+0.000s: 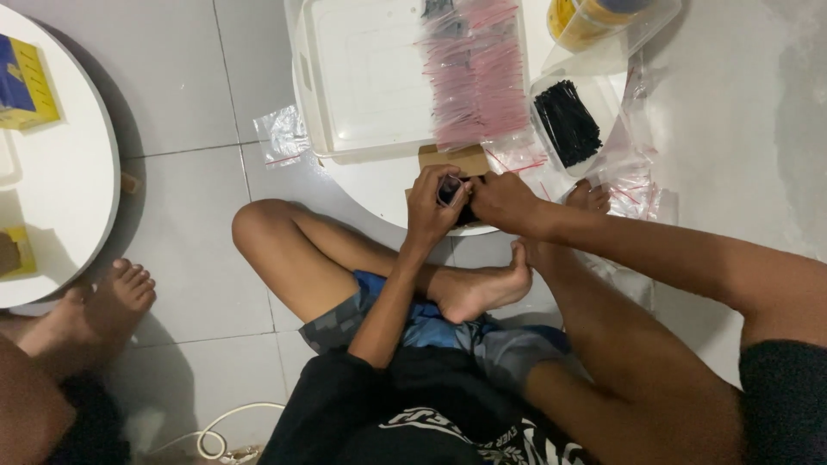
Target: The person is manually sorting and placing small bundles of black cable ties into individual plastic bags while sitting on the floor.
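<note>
I sit cross-legged on a tiled floor at a low round white table (379, 194). My left hand (431, 207) and my right hand (504, 202) meet at the table's near edge, both closed on a small dark item (450, 189) between the fingers; its kind is too small to tell. Just behind the hands lies a piece of brown cardboard (452, 159). A white tray (366, 77) holds a stack of small clear bags with red strips (478, 73). To the right, a clear container holds a bundle of thin black pieces (566, 120).
A yellow roll in a clear tub (594, 19) stands at the table's back right. Loose clear bags (280, 133) lie on the floor. A second round white table (65, 164) with a yellow-blue box (26, 82) is at left. Another person's foot (108, 306) rests below it. A white cable (211, 439) lies nearby.
</note>
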